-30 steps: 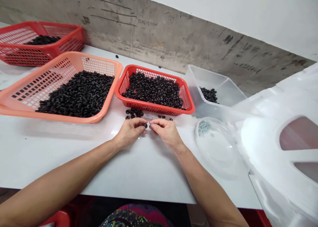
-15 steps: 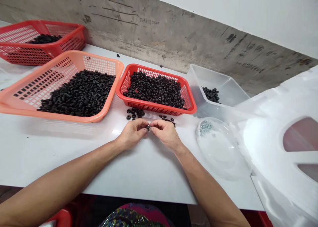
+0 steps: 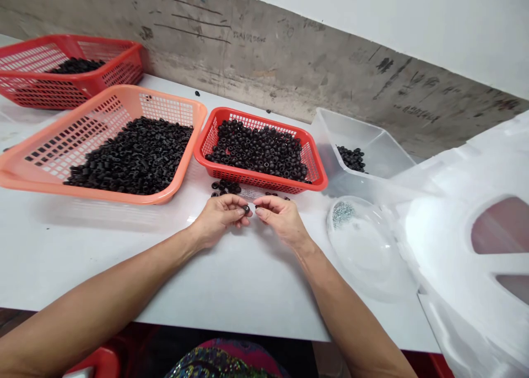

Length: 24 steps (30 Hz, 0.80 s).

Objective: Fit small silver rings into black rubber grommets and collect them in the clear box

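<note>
Between thumb and forefinger, my left hand (image 3: pixel 221 218) pinches a small black ring-shaped part (image 3: pixel 246 209). Just to its right, my right hand (image 3: pixel 283 218) is closed in a pinch, with a tiny dark bit at its fingertips that is too small to name. A narrow gap separates the two hands. Loose black rings (image 3: pixel 226 187) lie on the table beyond my left hand, and a few more dark pieces lie partly hidden behind my right hand. The red basket (image 3: pixel 264 178) full of black rings stands beyond both hands.
An orange basket (image 3: pixel 111 196) of black pieces stands left, with another red basket (image 3: pixel 134 64) behind it. At right are a clear bin (image 3: pixel 384 146) holding black parts, a round clear dish (image 3: pixel 372 257) with small silvery pieces, and a large white plastic object (image 3: pixel 438 218).
My hands have moved slightly apart; their fingertips met around the small black part before. The ring now shows in my left fingers, and my right hand has shifted a little right.
</note>
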### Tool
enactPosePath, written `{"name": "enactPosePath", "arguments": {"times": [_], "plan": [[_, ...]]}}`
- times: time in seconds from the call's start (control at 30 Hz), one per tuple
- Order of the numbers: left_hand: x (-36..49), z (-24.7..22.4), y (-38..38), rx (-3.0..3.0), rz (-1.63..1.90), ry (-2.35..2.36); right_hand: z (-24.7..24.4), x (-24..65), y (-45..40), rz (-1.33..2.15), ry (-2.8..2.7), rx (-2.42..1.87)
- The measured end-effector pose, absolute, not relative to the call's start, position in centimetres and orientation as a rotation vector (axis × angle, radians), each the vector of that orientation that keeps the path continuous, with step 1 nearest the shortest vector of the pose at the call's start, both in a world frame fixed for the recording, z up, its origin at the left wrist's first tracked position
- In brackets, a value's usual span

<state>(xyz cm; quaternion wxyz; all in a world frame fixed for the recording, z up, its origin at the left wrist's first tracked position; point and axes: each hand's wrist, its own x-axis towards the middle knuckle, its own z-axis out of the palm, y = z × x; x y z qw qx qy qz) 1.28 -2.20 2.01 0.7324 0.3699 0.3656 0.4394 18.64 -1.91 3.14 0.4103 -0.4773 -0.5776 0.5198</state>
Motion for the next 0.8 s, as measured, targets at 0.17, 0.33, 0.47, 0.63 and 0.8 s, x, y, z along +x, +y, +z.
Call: {"name": "enactPosePath", "arguments": {"times": [0.17,0.33,0.47,0.63,0.8], "plan": [[1.28,1.98,-2.16,0.761,0.975,0.809,3.2,18.52,-2.09,1.263,-1.525,-1.214],[1.34,1.75,-2.18,0.79,0.964,0.819,3.04,18.49,-2.03,1.337,-1.437,-1.216],[1.3,1.67,-2.16,0.817,0.946,0.831,2.84,18.44,-2.01,1.397,-1.459,-1.227],[1.26,1.7,-2.16,0.841,0.935,0.826,2.77,18.37,-2.1,1.447,-1.404,-1.231],[1.35,1.58,-2.12,0.862,0.936,0.849,3.42,18.31,-2.26,1.312,-1.467,-1.278]]}}
